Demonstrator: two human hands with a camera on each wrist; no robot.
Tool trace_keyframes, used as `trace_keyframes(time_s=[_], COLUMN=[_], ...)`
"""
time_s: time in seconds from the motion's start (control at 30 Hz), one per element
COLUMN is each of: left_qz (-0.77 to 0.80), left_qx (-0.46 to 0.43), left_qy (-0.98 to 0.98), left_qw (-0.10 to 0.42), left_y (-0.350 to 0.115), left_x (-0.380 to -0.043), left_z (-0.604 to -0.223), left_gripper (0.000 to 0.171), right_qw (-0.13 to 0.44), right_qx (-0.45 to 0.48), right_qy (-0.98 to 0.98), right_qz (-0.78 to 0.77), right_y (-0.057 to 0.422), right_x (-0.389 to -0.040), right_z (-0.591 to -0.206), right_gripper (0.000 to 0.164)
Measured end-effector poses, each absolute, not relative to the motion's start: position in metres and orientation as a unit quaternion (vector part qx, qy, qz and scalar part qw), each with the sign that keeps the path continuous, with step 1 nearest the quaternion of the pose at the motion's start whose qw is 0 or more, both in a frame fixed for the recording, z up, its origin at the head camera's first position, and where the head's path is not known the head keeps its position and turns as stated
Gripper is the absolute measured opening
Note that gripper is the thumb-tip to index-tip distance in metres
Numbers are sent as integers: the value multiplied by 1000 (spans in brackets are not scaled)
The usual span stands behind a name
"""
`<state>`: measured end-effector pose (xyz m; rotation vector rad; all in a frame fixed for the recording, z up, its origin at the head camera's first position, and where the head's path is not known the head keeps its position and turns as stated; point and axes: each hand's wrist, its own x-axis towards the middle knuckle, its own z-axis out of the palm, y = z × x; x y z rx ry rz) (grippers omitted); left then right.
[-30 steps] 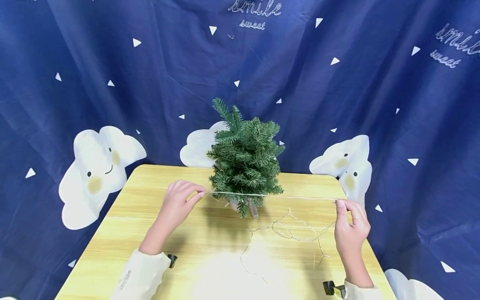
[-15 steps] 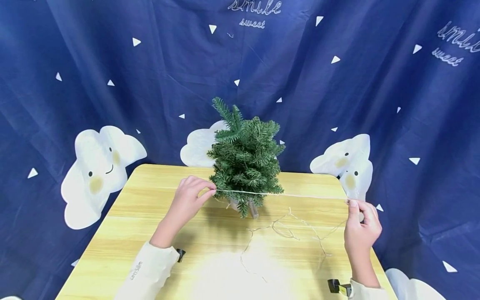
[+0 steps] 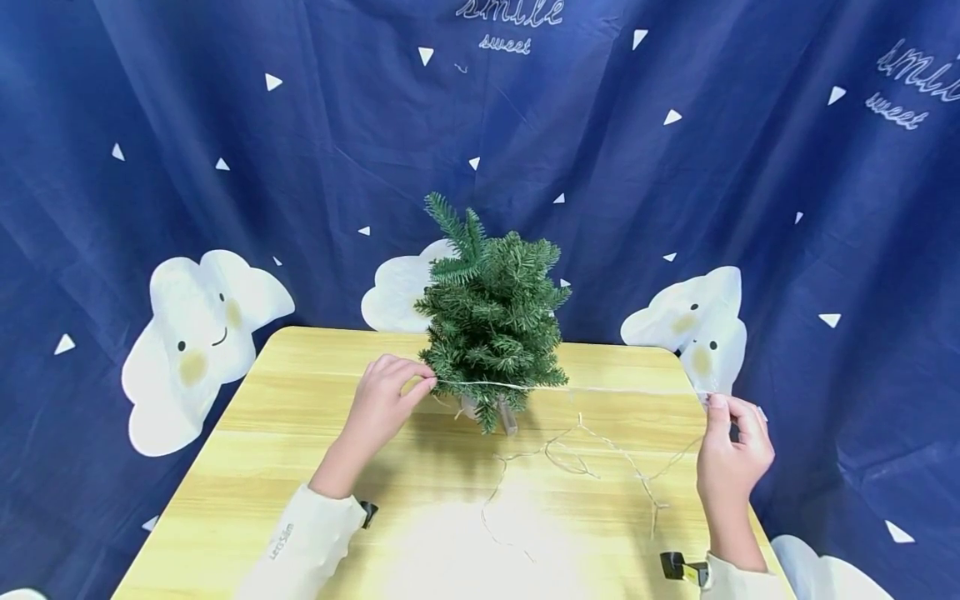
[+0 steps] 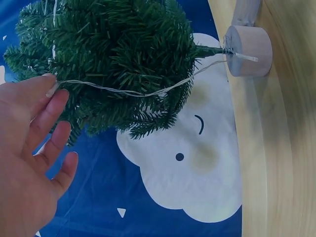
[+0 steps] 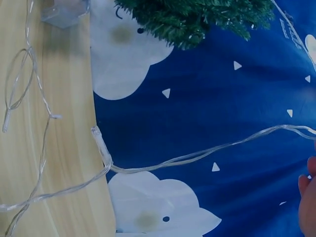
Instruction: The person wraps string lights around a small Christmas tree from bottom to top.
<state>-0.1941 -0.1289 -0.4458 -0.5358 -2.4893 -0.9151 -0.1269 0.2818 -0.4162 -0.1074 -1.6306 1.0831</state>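
A small artificial Christmas tree [image 3: 498, 325] stands upright towards the back of the table, its round wooden base [image 4: 256, 52] showing in the left wrist view. Between thumb and forefinger my left hand [image 3: 378, 408] pinches a clear string light [image 3: 483, 384] beside the tree's lower left branches. The other end of that stretch is pinched by my right hand [image 3: 737, 450], out near the table's right edge. Between the hands the wire runs nearly straight across the front of the lower branches. From the left fingers, a strand [image 4: 138, 94] leads down to the base.
Slack loops of the wire [image 5: 43, 143] lie on the wooden table [image 3: 420, 500] in front and to the right of the tree. One small bulb [image 5: 101, 144] hangs by the table edge in the right wrist view. A blue curtain [image 3: 600, 167] with white clouds closes off the back.
Both hands have shifted to the right with the wire kept stretched between them. My left fingers have come up to the tree's lower left edge. The tree stays put.
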Motion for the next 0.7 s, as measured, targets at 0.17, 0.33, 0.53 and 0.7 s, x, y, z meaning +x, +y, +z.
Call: trace_keyframes(time_s=[0.17,0.33,0.53,0.7], left_qz=[-331,-316,-293,-290], left_qx=[-193,-198,-188,-204], left_qy=[-895,-899,-901,-882], left_qw=[228,229,260,311], left_y=[-129,-129,-129,-120], left_x=[-192,-190,-185,-186], left_z=[-447,-445,-441,-420], left_gripper=[10,15,12,9], right_qw=[550,548,545,541], right_qx=[-47,-42,-42,-23], right_qy=[-692,-695,-702,-710], right_qz=[466,463,457,451], right_y=[280,276,275,279], right_x=[-129,-131,-137,-150], right_z=[-414,-410,-407,-409], right_gripper=[16,22,21,16])
